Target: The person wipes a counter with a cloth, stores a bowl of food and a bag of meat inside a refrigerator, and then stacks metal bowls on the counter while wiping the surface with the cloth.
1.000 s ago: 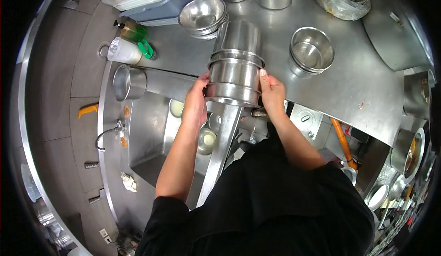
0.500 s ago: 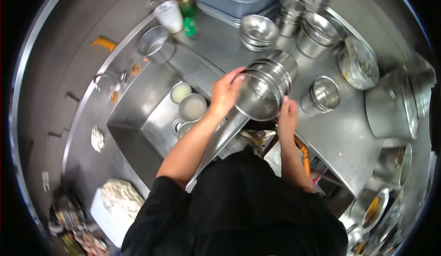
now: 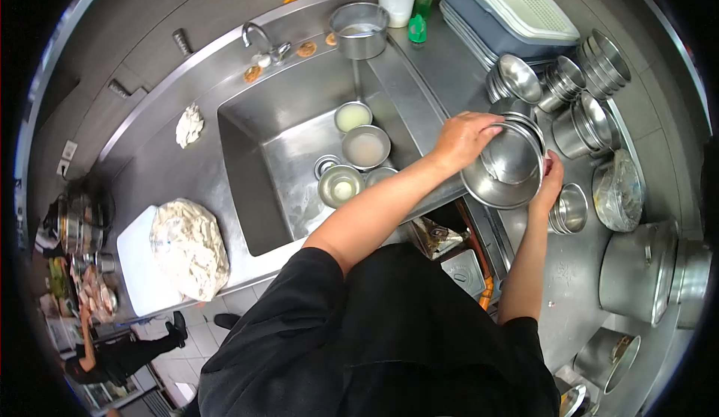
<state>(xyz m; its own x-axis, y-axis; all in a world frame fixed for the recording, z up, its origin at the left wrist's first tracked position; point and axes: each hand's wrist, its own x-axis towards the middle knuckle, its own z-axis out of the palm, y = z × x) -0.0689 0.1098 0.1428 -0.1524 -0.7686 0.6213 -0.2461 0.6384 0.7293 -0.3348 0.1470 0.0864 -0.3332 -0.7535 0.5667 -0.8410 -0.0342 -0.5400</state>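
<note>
Between my two hands is a stack of stainless steel bowls [image 3: 487,183], tilted so the wide mouth of the front one faces me. My left hand [image 3: 466,141] grips the stack at its upper left rim, thumb and fingers closed over the edge. On the other side, my right hand [image 3: 549,185] curls around the lower right of the stack. The stack is over the counter just right of the sink [image 3: 243,185]. A smaller group of nested steel cups [image 3: 572,209] stands just beyond my right hand.
Several bowls, one with cloudy liquid [image 3: 365,147], sit in the sink. Stacked steel containers [image 3: 575,134], grey tubs [image 3: 494,24] and a large pot [image 3: 636,275] line the right counter. Left are a dough-like bag [image 3: 191,248] and a white board [image 3: 138,267]. A co-worker [image 3: 112,357] stands lower left.
The view has swung left, so the sink and counter appear farther right. The bowl stack stays in both hands. A co-worker at the lower left has come into view.
</note>
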